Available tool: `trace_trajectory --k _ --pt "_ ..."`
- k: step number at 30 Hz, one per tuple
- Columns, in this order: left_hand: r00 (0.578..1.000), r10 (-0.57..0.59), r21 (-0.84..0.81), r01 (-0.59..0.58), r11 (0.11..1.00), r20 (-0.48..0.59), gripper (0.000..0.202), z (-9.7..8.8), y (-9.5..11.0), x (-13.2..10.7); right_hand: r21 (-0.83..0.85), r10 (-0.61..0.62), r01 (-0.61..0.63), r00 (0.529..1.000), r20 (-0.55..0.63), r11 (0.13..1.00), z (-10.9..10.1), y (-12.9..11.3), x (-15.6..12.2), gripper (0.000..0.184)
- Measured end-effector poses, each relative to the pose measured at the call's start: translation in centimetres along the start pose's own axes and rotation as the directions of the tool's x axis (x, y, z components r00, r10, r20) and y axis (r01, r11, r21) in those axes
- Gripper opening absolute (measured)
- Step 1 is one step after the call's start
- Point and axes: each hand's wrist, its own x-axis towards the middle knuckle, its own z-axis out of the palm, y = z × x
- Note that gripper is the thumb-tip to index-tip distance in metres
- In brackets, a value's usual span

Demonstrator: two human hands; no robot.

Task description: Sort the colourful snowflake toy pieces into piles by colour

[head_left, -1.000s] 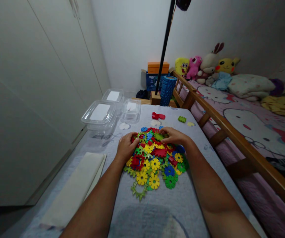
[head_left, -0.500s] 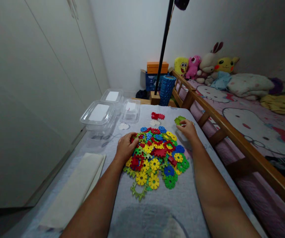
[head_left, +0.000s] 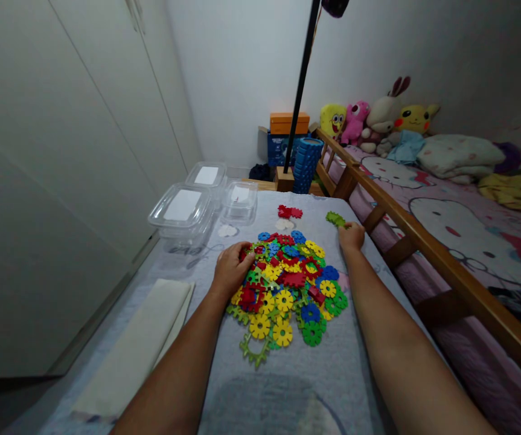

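Observation:
A pile of flat plastic gear-shaped pieces [head_left: 287, 287] in red, yellow, green and blue lies on the grey-blue cloth [head_left: 287, 386]. My left hand [head_left: 232, 270] rests on the pile's left edge, fingers curled over some pieces. My right hand [head_left: 351, 235] is beyond the pile at the right, fingers closed, pinching the near end of the green pieces [head_left: 334, 217] lying apart there. Set apart beyond the pile are red pieces [head_left: 289, 212], a white piece [head_left: 284, 225] and another white piece [head_left: 227, 231].
Three clear lidded plastic boxes [head_left: 183, 208] stand at the back left. A folded white cloth [head_left: 140, 341] lies at the left. A wooden bed rail [head_left: 423, 248] runs along the right, with bedding and plush toys [head_left: 380, 118] behind. A black pole [head_left: 300, 90] rises beyond the table.
My right hand left the top of the pile with a green piece and moved right and away to the separate green pieces. My left hand stayed put.

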Motion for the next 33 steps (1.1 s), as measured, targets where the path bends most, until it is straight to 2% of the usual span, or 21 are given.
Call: trace_trajectory --k 9,16,24,33 --pt "1.0 -0.003 0.004 0.003 1.0 -0.005 0.039 0.0 0.0 0.0 -0.036 -0.086 0.086 0.996 -0.005 0.996 0.3 0.4 -0.5 0.022" --pt "1.0 -0.005 0.004 0.005 1.0 -0.001 0.041 -0.1 0.1 -0.1 0.02 -0.121 0.121 0.992 -0.04 0.992 0.3 0.1 -0.4 0.023" --pt "1.0 0.008 0.01 -0.008 1.0 -0.004 0.041 0.0 -0.1 0.0 0.01 -0.199 0.198 0.979 0.045 0.98 0.3 -0.1 -1.0 0.028" --pt "1.0 -0.001 0.008 0.001 1.0 0.002 0.04 -0.2 0.2 -0.1 0.006 -0.212 0.215 0.96 0.184 0.977 -0.5 -0.9 -1.7 0.037"
